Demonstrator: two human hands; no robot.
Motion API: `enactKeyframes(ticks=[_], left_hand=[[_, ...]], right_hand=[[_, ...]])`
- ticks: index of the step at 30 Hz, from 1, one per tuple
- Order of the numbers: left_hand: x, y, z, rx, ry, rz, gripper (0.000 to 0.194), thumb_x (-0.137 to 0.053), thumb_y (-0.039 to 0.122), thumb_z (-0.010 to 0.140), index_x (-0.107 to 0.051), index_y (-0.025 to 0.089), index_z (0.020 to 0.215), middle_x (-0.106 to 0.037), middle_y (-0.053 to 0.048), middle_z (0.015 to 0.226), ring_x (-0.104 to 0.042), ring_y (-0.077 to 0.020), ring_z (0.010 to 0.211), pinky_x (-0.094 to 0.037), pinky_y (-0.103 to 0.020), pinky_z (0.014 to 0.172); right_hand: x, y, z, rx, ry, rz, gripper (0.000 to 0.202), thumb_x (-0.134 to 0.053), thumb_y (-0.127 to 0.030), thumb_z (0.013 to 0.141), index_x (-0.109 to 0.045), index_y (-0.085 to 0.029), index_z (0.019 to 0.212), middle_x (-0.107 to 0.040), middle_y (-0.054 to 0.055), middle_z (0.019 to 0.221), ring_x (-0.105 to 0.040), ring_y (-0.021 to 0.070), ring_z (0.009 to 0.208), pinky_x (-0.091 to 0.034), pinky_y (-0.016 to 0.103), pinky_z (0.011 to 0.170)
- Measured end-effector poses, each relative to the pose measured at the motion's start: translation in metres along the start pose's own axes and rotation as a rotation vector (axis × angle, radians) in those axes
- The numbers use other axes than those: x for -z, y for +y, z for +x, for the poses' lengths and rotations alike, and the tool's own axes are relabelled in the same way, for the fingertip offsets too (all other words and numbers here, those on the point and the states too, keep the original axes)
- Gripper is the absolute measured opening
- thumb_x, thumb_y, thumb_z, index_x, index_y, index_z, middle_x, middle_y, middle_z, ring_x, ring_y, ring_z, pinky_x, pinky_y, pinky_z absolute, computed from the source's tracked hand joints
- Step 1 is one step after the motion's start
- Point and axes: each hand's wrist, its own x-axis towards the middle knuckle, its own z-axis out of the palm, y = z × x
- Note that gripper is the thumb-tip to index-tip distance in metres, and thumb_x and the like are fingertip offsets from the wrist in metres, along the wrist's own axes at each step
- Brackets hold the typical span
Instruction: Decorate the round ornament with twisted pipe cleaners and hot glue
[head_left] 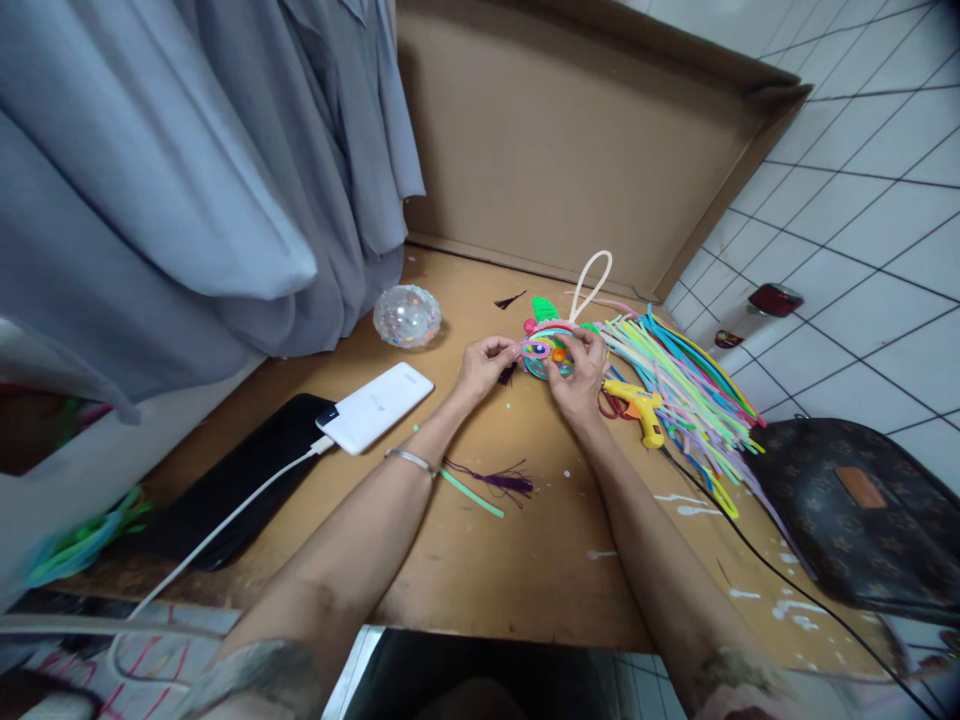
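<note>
A round, many-coloured craft ornament (pixel 537 368) stands on the wooden table, with a green leaf (pixel 545 309) and a cream loop handle (pixel 595 280) at its top. My left hand (pixel 484 367) is closed in a pinch at the ornament's left side, on a small pink loop-shaped piece (pixel 534 348) with yellow and blue inside. Curled round the right side of the ornament, my right hand (pixel 581 380) steadies it, fingers over its front. A yellow glue gun (pixel 642 408) lies just right of that hand. A dark tassel behind my left fingers is partly hidden.
Colourful pipe cleaners (pixel 690 375) spread at the right, beside a brown patterned bag (pixel 855 510). Left are a clear faceted ball (pixel 407 316), a white power bank (pixel 379 405) with cable, and a black case (pixel 232 480). A purple tassel (pixel 510 482) lies in front; cardboard (pixel 570 140) stands behind.
</note>
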Motion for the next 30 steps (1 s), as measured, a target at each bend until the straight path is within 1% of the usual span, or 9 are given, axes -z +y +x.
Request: enactKeyframes(ticks=[5,9,12,15,17,20,22,25,30], left_hand=[[0.002,0.001,0.000,-0.008,0.009,-0.009,0.051,-0.083,0.064,0.064,-0.070,0.017,0.075,-0.070,-0.002,0.069,-0.057,-0.0119,0.061,-0.048,-0.026,0.061],[0.001,0.005,-0.002,-0.026,0.012,-0.016,0.051,-0.082,0.065,0.064,-0.069,0.016,0.074,-0.069,-0.002,0.066,-0.056,-0.0113,0.060,-0.047,-0.026,0.061],[-0.001,0.011,-0.006,-0.038,-0.058,-0.002,0.050,-0.082,0.063,0.066,-0.068,0.016,0.072,-0.067,-0.001,0.064,-0.055,-0.0110,0.059,-0.046,-0.026,0.060],[-0.004,0.016,-0.011,-0.030,-0.128,0.014,0.049,-0.082,0.062,0.065,-0.067,0.016,0.071,-0.066,-0.001,0.065,-0.054,-0.0109,0.058,-0.044,-0.025,0.057],[-0.005,0.018,-0.013,-0.029,-0.143,0.021,0.050,-0.081,0.063,0.066,-0.068,0.016,0.072,-0.065,-0.001,0.064,-0.052,-0.0109,0.057,-0.043,-0.026,0.057],[-0.006,0.020,-0.015,-0.036,-0.140,0.011,0.054,-0.079,0.069,0.066,-0.067,0.016,0.071,-0.063,-0.001,0.061,-0.050,-0.0108,0.056,-0.042,-0.026,0.057],[-0.006,0.021,-0.017,-0.028,-0.135,0.005,0.058,-0.079,0.073,0.063,-0.067,0.017,0.070,-0.063,-0.001,0.061,-0.050,-0.0110,0.056,-0.042,-0.026,0.058],[-0.008,0.022,-0.022,-0.020,-0.136,0.014,0.060,-0.079,0.075,0.061,-0.067,0.017,0.069,-0.065,-0.001,0.061,-0.050,-0.0113,0.056,-0.044,-0.027,0.059],[-0.009,0.025,-0.034,-0.050,-0.127,0.119,0.051,-0.075,0.067,0.070,-0.066,0.017,0.067,-0.062,0.000,0.061,-0.049,-0.0113,0.058,-0.041,-0.026,0.060]], right_hand=[[0.006,-0.005,0.002,0.029,0.028,-0.017,0.033,-0.064,-0.037,0.088,-0.068,-0.025,0.119,-0.058,0.012,0.130,-0.054,0.0321,0.123,-0.042,0.051,0.103],[0.014,-0.015,0.000,0.165,-0.011,-0.022,0.034,-0.066,-0.040,0.091,-0.067,-0.027,0.122,-0.062,0.011,0.128,-0.057,0.0300,0.121,-0.043,0.048,0.102],[0.018,-0.019,-0.002,0.235,-0.074,-0.001,0.030,-0.063,-0.037,0.095,-0.069,-0.025,0.122,-0.069,0.009,0.115,-0.062,0.0269,0.111,-0.046,0.045,0.098],[0.020,-0.021,-0.003,0.235,-0.112,0.025,0.025,-0.054,-0.033,0.101,-0.072,-0.024,0.115,-0.071,0.010,0.103,-0.064,0.0258,0.101,-0.049,0.044,0.093],[0.023,-0.023,-0.005,0.247,-0.130,0.035,0.026,-0.051,-0.033,0.102,-0.073,-0.022,0.112,-0.072,0.011,0.102,-0.065,0.0262,0.099,-0.051,0.043,0.092],[0.028,-0.028,-0.007,0.292,-0.154,-0.005,0.029,-0.053,-0.036,0.102,-0.073,-0.019,0.116,-0.072,0.014,0.103,-0.065,0.0269,0.097,-0.051,0.042,0.089],[0.031,-0.030,-0.009,0.291,-0.152,-0.027,0.031,-0.051,-0.036,0.103,-0.073,-0.018,0.116,-0.072,0.014,0.101,-0.065,0.0269,0.095,-0.051,0.041,0.086],[0.034,-0.030,-0.011,0.245,-0.152,-0.014,0.032,-0.047,-0.035,0.105,-0.074,-0.018,0.112,-0.071,0.014,0.098,-0.065,0.0268,0.093,-0.052,0.041,0.085],[0.041,-0.032,-0.015,0.199,-0.202,0.040,0.026,-0.052,-0.031,0.102,-0.075,-0.018,0.106,-0.071,0.013,0.101,-0.066,0.0252,0.093,-0.053,0.036,0.083]])
